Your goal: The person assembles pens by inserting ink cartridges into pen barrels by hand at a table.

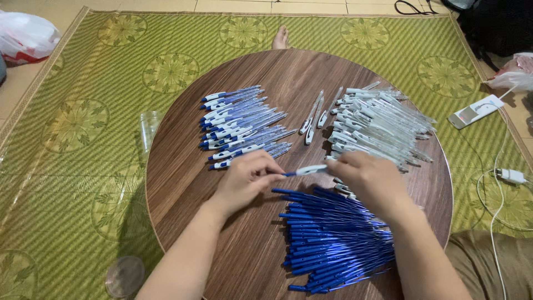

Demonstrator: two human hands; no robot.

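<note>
Your left hand (244,176) and right hand (371,176) each grip one end of pen (306,170) over bench (183,166) centre. Finished pens (244,123) piled far left; blue refills (333,239) near, empty barrels (377,119) far right: much left.

1. White plastic bag (25,36) with red patches, crumpled, on the floor at far left, off the mat's corner.
2. Pale pinkish plastic bag (516,75), far right edge, beside a dark bag.
3. Phone (476,110), white slab, screen side not discernible, on the mat, right of the bench.
</note>
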